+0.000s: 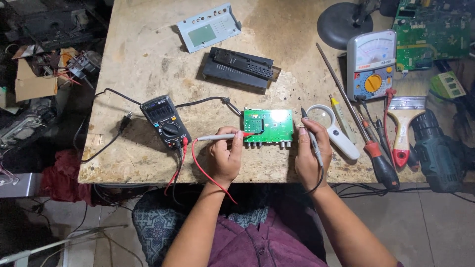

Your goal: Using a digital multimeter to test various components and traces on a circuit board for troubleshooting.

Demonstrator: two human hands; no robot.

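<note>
Centrally, the green circuit board (268, 125) lies between both hands, left (225, 157) gripping the red probe (222, 136), right (310, 157) the black probe (311, 136).

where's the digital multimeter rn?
Head view: the digital multimeter lies on the table, left of the green board and of the left hand.

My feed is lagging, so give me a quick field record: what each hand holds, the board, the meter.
left hand: holds red probe, tip on the board's left part
right hand: holds black probe upright at the board's right edge
circuit board: green, flat on table
black meter: left of board, leads plugged in
magnifier: right of right hand
</note>
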